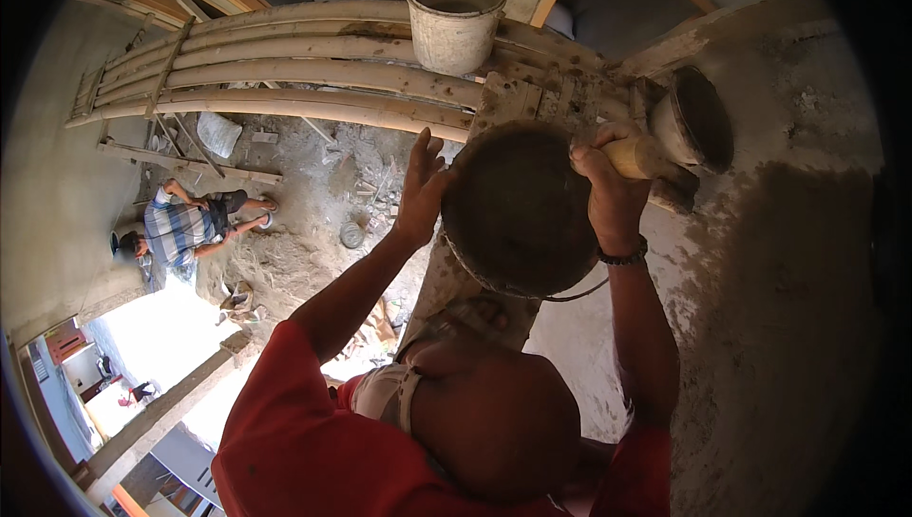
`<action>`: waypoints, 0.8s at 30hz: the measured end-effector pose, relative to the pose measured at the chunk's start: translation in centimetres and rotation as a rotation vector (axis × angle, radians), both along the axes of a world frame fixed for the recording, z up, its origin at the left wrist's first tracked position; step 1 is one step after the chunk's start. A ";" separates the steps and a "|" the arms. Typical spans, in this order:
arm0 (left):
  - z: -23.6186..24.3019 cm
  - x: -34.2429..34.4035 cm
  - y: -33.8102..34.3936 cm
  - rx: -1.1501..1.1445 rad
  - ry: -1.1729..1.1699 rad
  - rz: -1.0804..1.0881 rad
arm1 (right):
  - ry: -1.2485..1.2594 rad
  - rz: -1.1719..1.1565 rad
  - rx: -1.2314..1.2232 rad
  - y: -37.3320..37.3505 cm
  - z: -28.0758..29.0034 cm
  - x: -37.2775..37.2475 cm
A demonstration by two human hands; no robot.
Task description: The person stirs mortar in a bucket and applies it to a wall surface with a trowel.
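My left hand (423,194) has its fingers apart at the left rim of a round bucket of dark, wet mortar (513,208), which sits on the rough planks. Whether the fingertips press on the rim is hard to tell. My right hand (608,189) is closed round the pale wooden handle (629,156) of a trowel-like tool at the bucket's upper right, its dark blade partly visible beyond. My red sleeves reach in from below.
Bamboo poles (285,104) span the upper left, with a whitish bucket (454,37) on them. A stained bucket (679,123) stands by the plastered wall (769,289). Far below at left, a person in a striped shirt (180,232) is on the rubble-strewn floor (313,213).
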State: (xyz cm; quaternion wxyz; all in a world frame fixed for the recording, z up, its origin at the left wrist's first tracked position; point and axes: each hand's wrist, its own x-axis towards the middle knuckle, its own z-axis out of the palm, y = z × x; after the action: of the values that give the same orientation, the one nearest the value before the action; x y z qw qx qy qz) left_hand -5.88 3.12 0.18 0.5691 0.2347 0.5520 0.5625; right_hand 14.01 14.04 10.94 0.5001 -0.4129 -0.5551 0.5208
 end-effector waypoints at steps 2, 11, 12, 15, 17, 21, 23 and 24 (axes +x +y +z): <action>0.0 1.9 -2.7 0.047 0.064 0.000 | -0.048 -0.041 -0.054 0.6 -2.8 0.2; 0.0 3.7 -3.8 0.114 0.288 -0.014 | 0.077 0.020 -0.218 -5.0 -5.5 2.3; -0.2 3.6 -3.9 0.122 0.320 -0.047 | 0.115 0.035 -0.237 -5.7 -5.0 2.8; -0.5 3.2 -4.1 0.110 0.375 -0.106 | 0.076 0.159 -0.339 -7.2 -2.9 4.0; -0.8 3.1 -4.2 0.130 0.338 -0.101 | 0.053 0.188 -0.241 -8.2 -0.2 4.4; -0.5 3.2 -3.9 0.171 0.279 -0.106 | 0.106 0.174 -0.122 -8.5 0.9 4.4; -1.3 3.0 -4.1 0.152 0.362 -0.129 | -0.222 0.148 -0.183 -8.2 -2.8 4.5; -1.4 2.9 -3.9 0.141 0.409 -0.130 | -0.186 0.200 -0.219 -7.8 -3.6 3.9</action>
State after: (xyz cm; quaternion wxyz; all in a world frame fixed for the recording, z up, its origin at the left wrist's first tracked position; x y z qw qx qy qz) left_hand -3.01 -0.75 -1.20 0.4628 0.4180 0.5989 0.5024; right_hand 17.95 6.25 7.29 0.3443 -0.4539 -0.5771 0.5852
